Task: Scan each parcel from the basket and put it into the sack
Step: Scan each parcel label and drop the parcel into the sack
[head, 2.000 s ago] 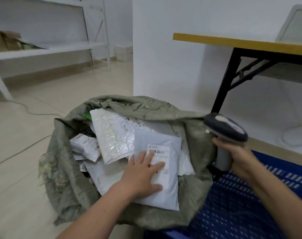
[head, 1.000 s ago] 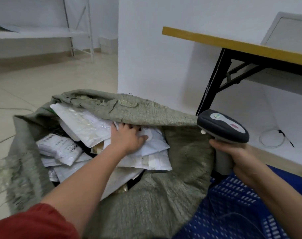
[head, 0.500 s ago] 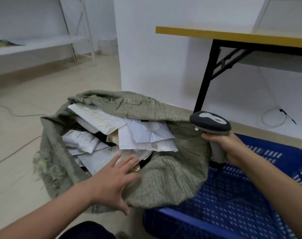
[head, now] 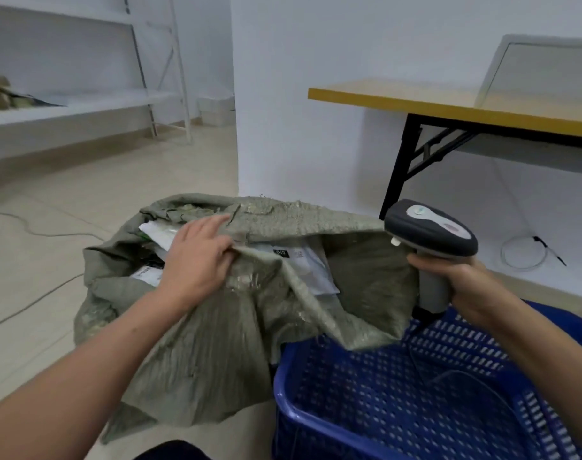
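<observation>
Left hand (head: 196, 263): two seconds ago flat on a grey parcel on top of the pile, then pushing it deeper toward the far rim, then spread open on the near rim. Now it grasps a fold of the sack (head: 216, 343), thumb tucked under the cloth, fingers over it.

The near rim is lifted and drawn across the mouth. The parcels (head: 309, 267), fully exposed a moment ago, show only as a white strip near the sack's right edge and a scrap at the left edge.

Right hand (head: 465, 283): unchanged, wrapped round the handle of the scanner (head: 429, 232), head up, above the basket's far-left corner.

Basket (head: 382, 419): visible mesh holds no parcel, only a dark cable.

The sack stands on the floor (head: 67, 260), slumped over the basket's left rim.

Reading: the last parcel is stowed. With the basket seemingly bare, this looks like gathering the mouth shut, so the task is at or near its end.
</observation>
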